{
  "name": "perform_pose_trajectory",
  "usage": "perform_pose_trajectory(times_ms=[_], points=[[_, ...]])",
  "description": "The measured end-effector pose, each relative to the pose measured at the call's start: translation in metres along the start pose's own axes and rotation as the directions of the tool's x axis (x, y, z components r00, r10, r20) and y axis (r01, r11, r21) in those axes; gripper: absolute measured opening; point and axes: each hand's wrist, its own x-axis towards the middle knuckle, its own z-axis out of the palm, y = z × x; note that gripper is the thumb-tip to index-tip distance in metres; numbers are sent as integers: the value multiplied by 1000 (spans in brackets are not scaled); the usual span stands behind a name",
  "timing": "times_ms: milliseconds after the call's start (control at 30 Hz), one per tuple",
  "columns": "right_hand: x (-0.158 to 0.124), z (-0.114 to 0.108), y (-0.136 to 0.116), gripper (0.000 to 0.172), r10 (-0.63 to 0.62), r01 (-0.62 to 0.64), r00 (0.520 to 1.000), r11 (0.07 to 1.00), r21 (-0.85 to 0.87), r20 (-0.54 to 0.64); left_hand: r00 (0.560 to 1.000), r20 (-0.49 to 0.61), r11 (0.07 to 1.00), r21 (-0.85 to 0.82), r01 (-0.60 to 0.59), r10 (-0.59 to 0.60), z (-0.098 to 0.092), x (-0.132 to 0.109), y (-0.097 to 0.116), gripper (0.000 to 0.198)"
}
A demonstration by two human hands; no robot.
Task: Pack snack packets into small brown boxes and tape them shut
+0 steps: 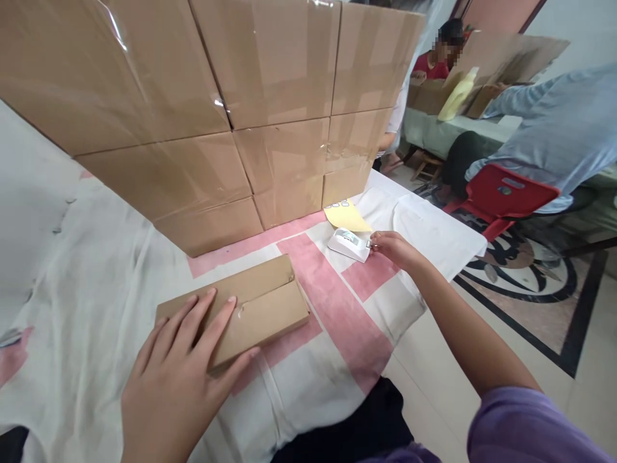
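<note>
A flat, closed cardboard box [260, 302] lies on the cloth in front of me, a seam running along its top. My left hand [187, 347] rests on it with fingers spread across the top and the thumb along the near edge. To the right of the box sits a small white tape dispenser [348, 245]. At its metal-tipped right end, my right hand [388, 247] is closed in a pinch on the tape; the strip itself is too small to see clearly. A yellow sheet [349, 215] with printed marks lies just behind the dispenser.
Stacked, taped cartons [284, 154] form a wall at the back of the table. The pink and white cloth [337, 315] is wrinkled. Beyond the right edge, a person in a light blue shirt [563, 128] sits on a red chair [508, 190]; a yellow bottle [457, 96] stands on another table.
</note>
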Motion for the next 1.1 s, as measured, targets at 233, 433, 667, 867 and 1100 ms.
perform_pose_trajectory(times_ms=[233,433,667,867,1100], points=[[2,5,11,33,-66,70,997,993,95,-46,1000,17,1000,3,-11,11,0,-2,-5,73],[2,5,20,41,-110,119,991,984,132,-78,999,22,999,-28,27,-26,1,1,-3,75],[1,4,24,40,-98,115,988,982,150,-119,998,33,996,-58,60,-59,4,-2,-8,72],[-2,4,20,38,3,19,989,989,148,-145,1000,2,999,-49,-12,12,10,-1,-19,79],[-3,3,25,59,30,-1,986,985,170,-166,999,7,993,-113,-32,33,14,0,-28,89]])
